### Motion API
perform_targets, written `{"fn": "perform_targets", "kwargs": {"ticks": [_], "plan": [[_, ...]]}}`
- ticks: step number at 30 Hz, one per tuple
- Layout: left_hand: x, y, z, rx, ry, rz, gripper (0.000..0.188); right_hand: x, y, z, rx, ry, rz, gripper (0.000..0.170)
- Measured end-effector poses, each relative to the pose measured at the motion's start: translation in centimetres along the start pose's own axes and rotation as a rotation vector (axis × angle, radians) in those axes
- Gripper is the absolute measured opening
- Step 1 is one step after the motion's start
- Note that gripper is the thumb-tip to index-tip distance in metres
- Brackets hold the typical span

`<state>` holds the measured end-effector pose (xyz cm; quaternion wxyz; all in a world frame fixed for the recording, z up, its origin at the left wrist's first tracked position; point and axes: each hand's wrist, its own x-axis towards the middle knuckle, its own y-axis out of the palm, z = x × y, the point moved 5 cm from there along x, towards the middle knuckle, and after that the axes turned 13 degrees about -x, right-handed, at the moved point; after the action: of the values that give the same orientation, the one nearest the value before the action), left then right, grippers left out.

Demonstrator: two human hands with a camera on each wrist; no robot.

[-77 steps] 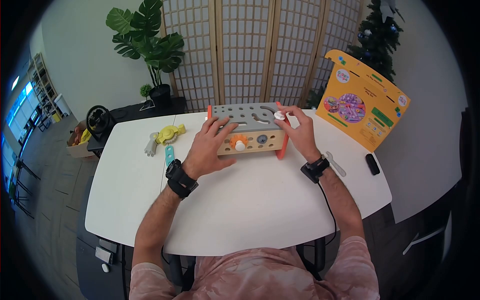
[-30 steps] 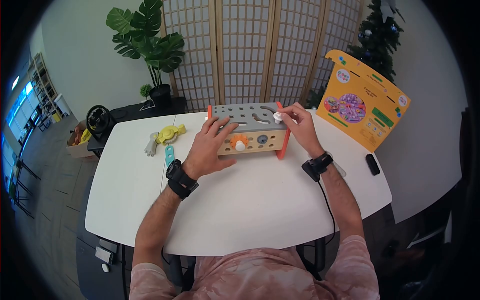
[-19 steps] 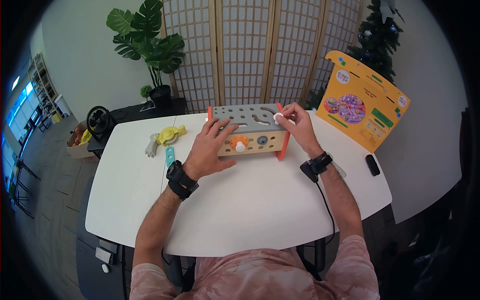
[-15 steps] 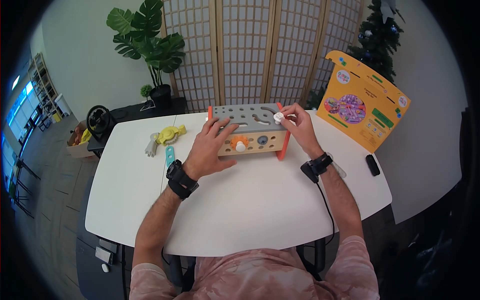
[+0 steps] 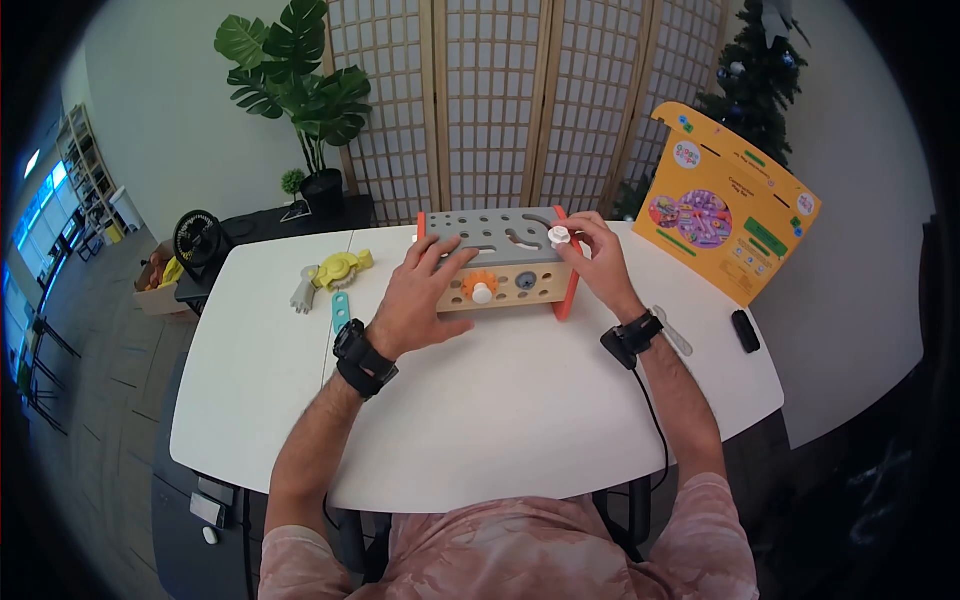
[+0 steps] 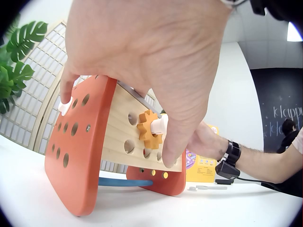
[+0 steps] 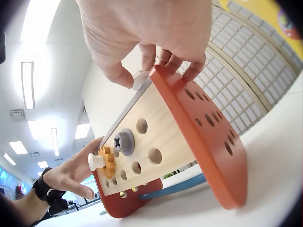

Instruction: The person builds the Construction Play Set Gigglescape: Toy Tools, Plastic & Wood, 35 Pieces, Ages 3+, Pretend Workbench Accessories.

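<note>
A toy workbench with a grey slotted top (image 5: 495,262), a wooden front and red end panels (image 7: 189,137) stands on the table. My right hand (image 5: 600,265) pinches a white plastic screw (image 5: 559,236) at the top's right front corner, thumb on the near side. The other right fingers reach over the red end panel in the right wrist view. At the left end my left hand (image 5: 415,295) rests across the top, fingers spread, thumb apart in front. An orange gear (image 6: 146,126) with a white peg (image 6: 160,125) and a grey bolt (image 7: 125,142) sit on the front.
To the left lie a yellow toothed toy piece (image 5: 340,268), a grey piece (image 5: 303,292) and a teal strip with holes (image 5: 341,307). On the right are a grey wrench (image 5: 674,332), a black object (image 5: 745,330) and a big yellow box (image 5: 710,180).
The right fingers have shifted around the white screw, turning with the wrist, and now stand a little further right and more open to view. The left hand and workbench stay in place.
</note>
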<state>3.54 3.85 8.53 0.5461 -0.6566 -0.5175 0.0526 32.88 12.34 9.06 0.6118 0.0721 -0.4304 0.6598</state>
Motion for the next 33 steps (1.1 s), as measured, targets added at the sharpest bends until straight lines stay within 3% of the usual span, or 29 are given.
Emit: {"fn": "perform_targets", "kwargs": {"ticks": [7,13,16,24,33], "plan": [[0.0,0.1,0.0,0.005,-0.007,0.000,0.105,0.2,0.1,-0.9,0.018,0.014,0.028,0.025],[0.0,0.1,0.0,-0.002,-0.011,0.000,0.105,0.0,0.1,-1.2,0.092,-0.025,-0.010,0.035],[0.0,0.1,0.0,0.003,-0.013,0.004,0.105,-0.1,0.0,-0.6,0.100,0.068,0.003,0.036],[0.0,0.0,0.0,0.006,-0.011,0.007,0.105,-0.1,-0.2,-1.0,0.065,-0.019,0.017,0.028],[0.0,0.1,0.1,0.013,-0.019,0.012,0.105,-0.1,-0.3,-0.4,0.055,0.010,0.014,0.024]]}}
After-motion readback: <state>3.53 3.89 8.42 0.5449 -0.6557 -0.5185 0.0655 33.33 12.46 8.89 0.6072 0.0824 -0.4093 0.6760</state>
